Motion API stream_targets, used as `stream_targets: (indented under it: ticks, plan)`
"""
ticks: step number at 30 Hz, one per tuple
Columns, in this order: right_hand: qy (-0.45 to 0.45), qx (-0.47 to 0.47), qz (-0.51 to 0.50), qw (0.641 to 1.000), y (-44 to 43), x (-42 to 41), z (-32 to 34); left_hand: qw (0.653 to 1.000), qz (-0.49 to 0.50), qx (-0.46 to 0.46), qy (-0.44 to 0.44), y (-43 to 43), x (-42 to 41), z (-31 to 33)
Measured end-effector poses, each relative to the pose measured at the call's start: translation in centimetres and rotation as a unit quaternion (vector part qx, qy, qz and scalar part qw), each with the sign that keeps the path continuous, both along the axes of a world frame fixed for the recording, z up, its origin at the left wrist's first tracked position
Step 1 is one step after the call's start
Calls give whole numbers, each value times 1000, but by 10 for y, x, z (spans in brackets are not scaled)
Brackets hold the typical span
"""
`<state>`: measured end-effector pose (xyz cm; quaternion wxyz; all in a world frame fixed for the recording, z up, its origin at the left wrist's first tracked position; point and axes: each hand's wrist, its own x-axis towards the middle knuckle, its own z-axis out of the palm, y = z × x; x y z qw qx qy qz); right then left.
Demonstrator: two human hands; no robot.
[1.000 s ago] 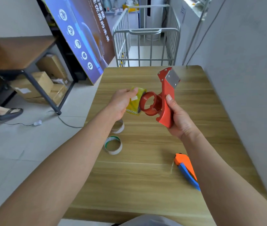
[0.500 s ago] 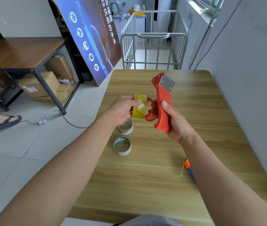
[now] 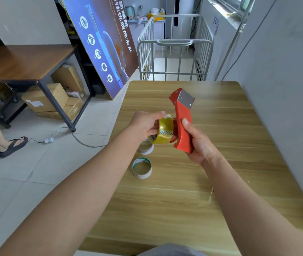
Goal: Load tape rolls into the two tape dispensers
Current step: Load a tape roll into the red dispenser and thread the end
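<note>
My right hand (image 3: 198, 140) grips the handle of a red tape dispenser (image 3: 183, 115), held upright above the wooden table (image 3: 230, 145) with its metal blade plate at the top. My left hand (image 3: 145, 124) holds a yellowish clear tape roll (image 3: 163, 132) pressed against the dispenser's red hub, which it now covers. Two empty white cardboard cores lie on the table below my hands: one core (image 3: 145, 147) partly hidden under my left hand, the other core (image 3: 141, 167) nearer me. The second dispenser, orange and blue, shows only as a sliver (image 3: 213, 189) behind my right forearm.
A grey wall (image 3: 285, 89) runs along the table's right side. A metal cage trolley (image 3: 174, 52) stands past the far edge. A leaning poster board (image 3: 102, 43), a dark desk with cardboard boxes (image 3: 50, 97) and a person's sandalled foot (image 3: 12, 145) are to the left.
My left hand has brought the tape roll from beside the open red hub onto it, so the hub is now hidden. The orange and blue dispenser has slipped behind my right forearm.
</note>
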<state>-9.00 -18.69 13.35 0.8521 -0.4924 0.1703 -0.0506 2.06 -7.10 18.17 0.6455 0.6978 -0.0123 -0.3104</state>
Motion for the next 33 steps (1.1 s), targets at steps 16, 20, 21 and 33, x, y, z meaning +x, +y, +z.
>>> stream_targets:
  ticks: [16,20,21,33]
  plan:
    - [-7,5,42,999,12,5,-1,987,-33,92,-131,1,-12,-8]
    - [-9,24,35,999,13,4,-2,968,-29,154,-196,5,-11,-10]
    - [-11,29,31,999,12,4,-3,967,-29,166,-191,8,-11,-10]
    - [-55,26,110,992,2,2,-4,992,-120,1,-41,22,-8,-14]
